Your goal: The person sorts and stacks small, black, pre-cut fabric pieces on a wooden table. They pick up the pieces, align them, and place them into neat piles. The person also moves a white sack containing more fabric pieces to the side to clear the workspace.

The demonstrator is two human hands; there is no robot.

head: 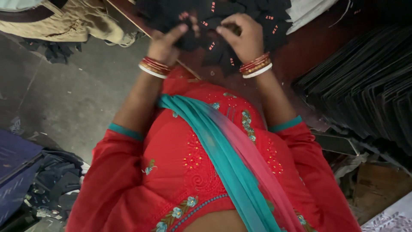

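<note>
A heap of small black fabric pieces (240,17) with red markings lies on a dark red table (313,43) at the top of the head view. My left hand (168,43) pinches one black piece at the heap's left side, index finger stretched out. My right hand (241,36) curls over the heap's middle, fingers closed on black pieces. Both wrists carry red and white bangles. My red embroidered top and teal scarf fill the lower middle and hide the table's near edge.
Stacks of black flat pieces (369,86) stand upright at the right. Beige cloth (73,19) lies at the top left on the grey floor (73,99). A blue bag (17,167) and dark clothes (60,176) sit at the lower left. White fabric (309,10) lies behind the heap.
</note>
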